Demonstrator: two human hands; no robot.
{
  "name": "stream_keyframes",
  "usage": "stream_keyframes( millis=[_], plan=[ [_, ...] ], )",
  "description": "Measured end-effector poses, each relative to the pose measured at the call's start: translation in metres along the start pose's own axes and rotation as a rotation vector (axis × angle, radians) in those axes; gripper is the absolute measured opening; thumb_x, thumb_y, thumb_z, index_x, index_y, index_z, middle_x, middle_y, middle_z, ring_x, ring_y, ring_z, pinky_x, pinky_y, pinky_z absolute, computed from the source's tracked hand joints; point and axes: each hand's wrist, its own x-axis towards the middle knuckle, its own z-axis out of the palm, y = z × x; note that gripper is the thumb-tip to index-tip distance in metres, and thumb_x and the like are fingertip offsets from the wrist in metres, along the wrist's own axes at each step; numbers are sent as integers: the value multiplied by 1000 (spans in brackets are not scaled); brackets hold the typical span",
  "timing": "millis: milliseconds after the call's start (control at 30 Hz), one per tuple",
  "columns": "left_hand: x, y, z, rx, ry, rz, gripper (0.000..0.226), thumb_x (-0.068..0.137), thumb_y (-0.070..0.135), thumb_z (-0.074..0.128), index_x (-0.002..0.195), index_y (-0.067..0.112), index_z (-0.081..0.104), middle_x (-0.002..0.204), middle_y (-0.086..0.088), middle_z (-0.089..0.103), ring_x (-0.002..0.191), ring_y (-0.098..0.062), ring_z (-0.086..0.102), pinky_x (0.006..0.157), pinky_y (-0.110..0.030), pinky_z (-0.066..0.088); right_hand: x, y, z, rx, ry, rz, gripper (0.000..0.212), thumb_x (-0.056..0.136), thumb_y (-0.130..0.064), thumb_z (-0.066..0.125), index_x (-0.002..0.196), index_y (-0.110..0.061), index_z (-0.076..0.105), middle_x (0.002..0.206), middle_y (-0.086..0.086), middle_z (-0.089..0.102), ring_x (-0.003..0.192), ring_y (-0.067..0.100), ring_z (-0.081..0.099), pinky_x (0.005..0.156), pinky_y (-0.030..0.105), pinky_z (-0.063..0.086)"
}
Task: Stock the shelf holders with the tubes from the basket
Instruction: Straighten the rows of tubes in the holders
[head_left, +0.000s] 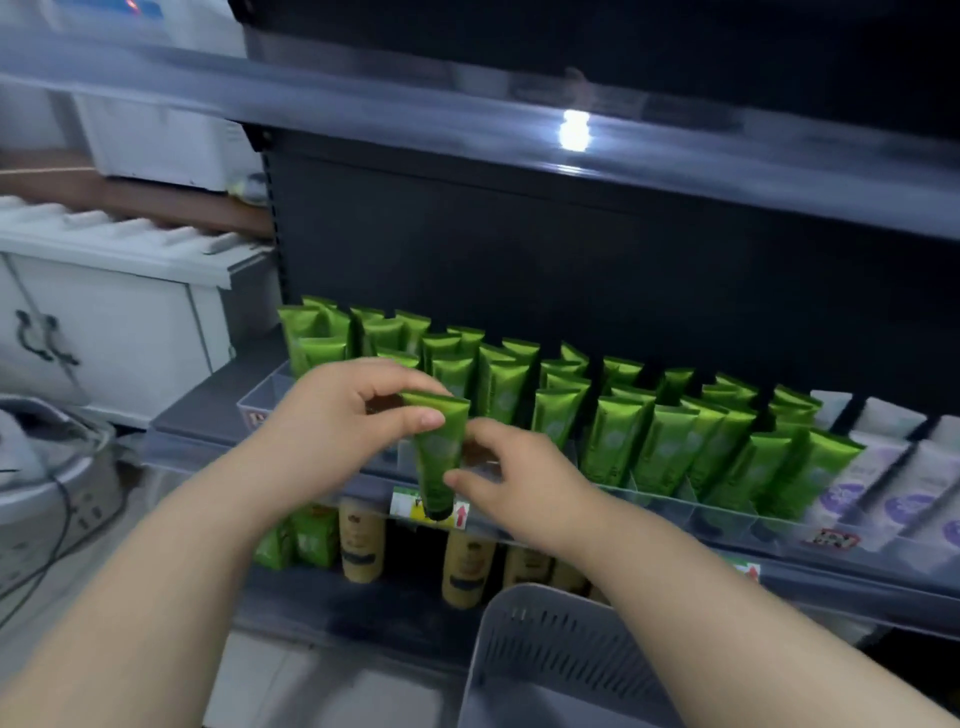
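1. I see one glossy green plastic tube (439, 441) in hand. Its long axis is near vertical, with the flat crimped end up and the black cap down.
2. It hangs just in front of the clear plastic shelf holder (727, 514), cap low by the shelf's label strip.
3. The left hand (343, 415) pinches the crimped top between thumb and forefinger.
4. The right hand (514, 478) pinches the lower body just above the cap.
5. The stocked green tubes (613, 436) lean in many rows, too blurred for me to count.
6. One grey slotted plastic basket (545, 649) sits below.
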Motion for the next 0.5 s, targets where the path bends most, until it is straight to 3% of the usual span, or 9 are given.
stream_keyframes(
  millis=[67, 167, 300, 400, 500],
  plan=[
    [10, -6, -18, 24, 42, 10, 18, 74, 29, 70, 82, 45, 68, 87, 23, 68, 81, 10, 59, 68, -2, 41, 21, -11, -5, -27, 9, -45, 26, 89, -30, 61, 112, -19, 58, 91, -11, 56, 88, 8, 52, 73, 17, 40],
    [23, -18, -44, 43, 124, 33, 14, 67, 41, 65, 76, 51, 68, 89, 31, 66, 82, 13, 59, 70, 1, 39, 53, -30, -12, -42, 32, -105, 29, 89, -28, 61, 116, -20, 60, 104, -6, 63, 96, 8, 56, 83, 18, 43],
    [37, -36, -76, 53, 193, 57, 23, 77, 20, 68, 79, 43, 69, 87, 25, 68, 79, 9, 61, 72, -2, 42, 93, -55, -17, 11, 41, -161, 24, 89, -24, 61, 113, -19, 64, 110, -5, 65, 96, 4, 56, 85, 13, 41],
    [41, -51, -95, 33, 259, 82, 28, 79, 19, 65, 78, 46, 69, 83, 22, 69, 80, 3, 64, 81, -14, 51, 121, -70, -10, 15, 24, -190, 22, 90, -27, 60, 110, -19, 66, 109, -3, 67, 99, 10, 60, 89, 23, 46],
    [37, -70, -106, -40, 321, 57, 17, 74, 32, 72, 79, 47, 70, 85, 15, 70, 83, -9, 68, 82, -34, 56, 145, -86, 3, -13, -7, -231, 21, 90, -29, 60, 108, -20, 65, 95, -8, 63, 91, 10, 58, 83, 24, 46]
  ],
)
